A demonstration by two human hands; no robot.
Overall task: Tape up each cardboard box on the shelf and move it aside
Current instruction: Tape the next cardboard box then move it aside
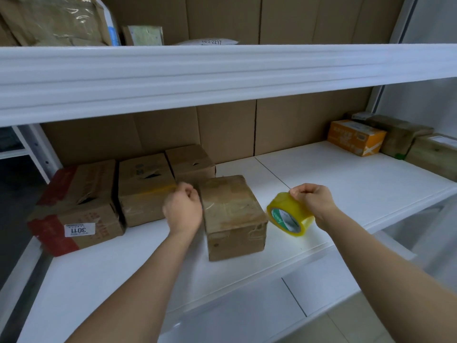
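Observation:
A small brown cardboard box (233,216) stands on the white shelf (346,184) in front of me. My left hand (183,209) hovers at its left side with the fingers curled, and I cannot see anything in them. My right hand (312,203) grips a yellow roll of tape (289,214), held upright just right of the box. Three more brown boxes stand in a row to the left: a red-edged one labelled 3011 (79,209), a middle one (144,189) and a smaller one (190,164) behind.
At the far right of the shelf sit an orange box (356,137) and two dull brown boxes (400,137). The upper shelf's white beam (222,73) runs overhead with parcels on it. Cardboard sheets line the back wall.

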